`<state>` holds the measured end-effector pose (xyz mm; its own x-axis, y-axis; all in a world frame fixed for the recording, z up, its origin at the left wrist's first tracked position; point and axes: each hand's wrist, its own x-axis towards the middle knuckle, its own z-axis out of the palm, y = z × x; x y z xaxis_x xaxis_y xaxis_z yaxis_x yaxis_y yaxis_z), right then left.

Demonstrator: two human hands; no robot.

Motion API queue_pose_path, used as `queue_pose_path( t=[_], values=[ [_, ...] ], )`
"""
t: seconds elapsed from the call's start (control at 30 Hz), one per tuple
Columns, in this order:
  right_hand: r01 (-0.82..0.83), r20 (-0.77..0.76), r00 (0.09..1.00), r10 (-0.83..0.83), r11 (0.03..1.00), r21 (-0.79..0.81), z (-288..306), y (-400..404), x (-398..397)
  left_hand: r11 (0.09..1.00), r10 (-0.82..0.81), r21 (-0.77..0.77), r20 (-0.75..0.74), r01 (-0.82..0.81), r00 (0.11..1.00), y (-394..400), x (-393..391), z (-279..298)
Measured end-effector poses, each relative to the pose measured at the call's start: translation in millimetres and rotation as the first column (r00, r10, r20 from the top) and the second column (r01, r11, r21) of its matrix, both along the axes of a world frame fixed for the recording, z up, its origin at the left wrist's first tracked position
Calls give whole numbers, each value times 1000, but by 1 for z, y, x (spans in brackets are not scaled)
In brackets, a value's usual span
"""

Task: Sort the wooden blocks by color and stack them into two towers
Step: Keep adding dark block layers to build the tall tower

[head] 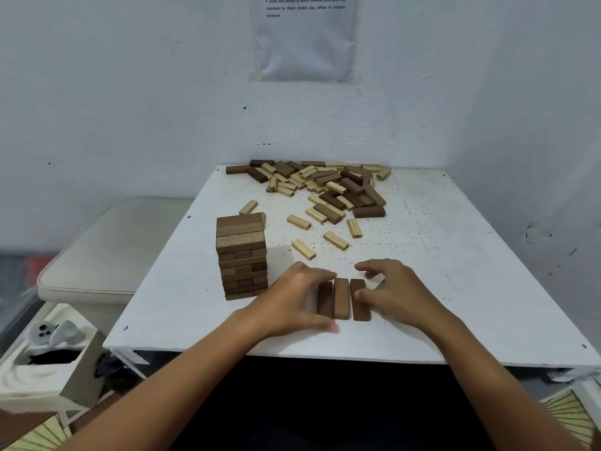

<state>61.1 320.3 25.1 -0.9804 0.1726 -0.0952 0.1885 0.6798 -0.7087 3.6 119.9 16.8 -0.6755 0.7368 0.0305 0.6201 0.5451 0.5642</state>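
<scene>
Three dark blocks lie side by side on the table just right of the dark tower — left hand and right hand bracket them, curled fingers pressing the outer faces. Squeeze them flush and level first, I judge, then lift the row as one, crosswise onto the top layer — the mixed pile waits well behind.
</scene>
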Motion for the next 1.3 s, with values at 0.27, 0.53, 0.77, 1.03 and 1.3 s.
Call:
queue_pose_path(
  t=[0.27, 0.53, 0.77, 1.03, 1.3],
  values=[
    [-278, 112, 956, 271, 959, 54, 1, 13, 10, 999, -10, 33, 87, 7, 996, 6, -4, -5],
    [-203, 23, 979, 204, 978, -40, -10, 3, 15, 993, -4, 121, 94, -7, 996, 1, -2, -9],
    [-205, -34, 978, 204, 978, -35, -15, -6, 23, 991, 2, 131, 62, -10, 998, -9, 2, -11],
    [-236, -47, 971, 235, 972, 0, -16, -4, 27, 997, 15, 81, 37, -18, 999, -16, 7, -13],
    [-245, -12, 969, 247, 966, 82, -14, -5, 28, 995, 69, 69, 57, -73, 996, -20, 7, -18]
  ],
)
